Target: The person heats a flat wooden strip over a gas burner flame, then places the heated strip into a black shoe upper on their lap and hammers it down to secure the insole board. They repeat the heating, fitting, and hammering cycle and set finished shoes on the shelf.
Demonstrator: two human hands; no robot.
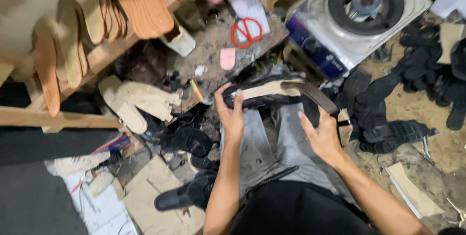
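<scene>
A dark sandal sole (264, 92) with a pale insole face rests across my knees, above my grey trousers. My left hand (230, 113) grips its left end, thumb and fingers curled over the edge. My right hand (320, 130) holds the dark strap (315, 96) that bends off the sole's right end, fingers wrapped around it.
Red-handled scissors (246, 31) lie on a cluttered wooden board (213, 45). A single-burner gas stove (359, 11) stands at the upper right. Black soles (388, 118) are piled on the right, tan insoles (87, 16) hang on a rack at the left, cardboard pieces (150, 191) lie below.
</scene>
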